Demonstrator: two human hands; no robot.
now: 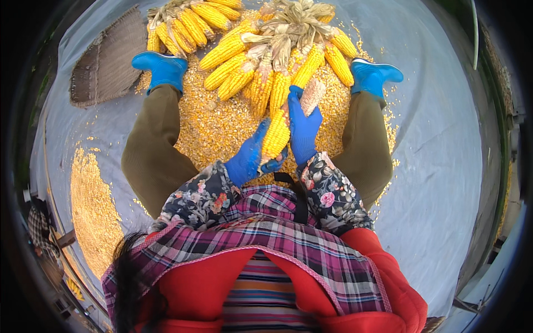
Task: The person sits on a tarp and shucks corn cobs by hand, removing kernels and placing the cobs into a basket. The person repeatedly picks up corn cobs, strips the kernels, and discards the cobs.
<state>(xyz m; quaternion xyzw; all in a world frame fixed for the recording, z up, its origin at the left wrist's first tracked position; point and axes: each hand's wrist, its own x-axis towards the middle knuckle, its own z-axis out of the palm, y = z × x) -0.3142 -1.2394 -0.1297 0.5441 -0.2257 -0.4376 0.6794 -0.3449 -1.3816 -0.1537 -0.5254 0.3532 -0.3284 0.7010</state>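
Both my hands wear blue knit gloves. My left hand (249, 156) is closed around the lower part of a yellow ear of corn (276, 135), which is tilted with its far end up and to the right. In my right hand (304, 125) is a bare corncob (312, 96), its pale pinkish end sticking out past thumb and fingers. The right hand is close against the far end of the ear, where some of the cob shows without kernels. Beneath both hands spreads a thick layer of loose kernels (208, 125).
Husk-tied ears (266, 85) lie just beyond my hands, with another bunch (187, 27) at the far left. A woven basket (110, 58) rests left of my blue boot (164, 68). More kernels (93, 204) are heaped left on the grey sheet (433, 166). Part of a person (39, 224) shows at the left rim.
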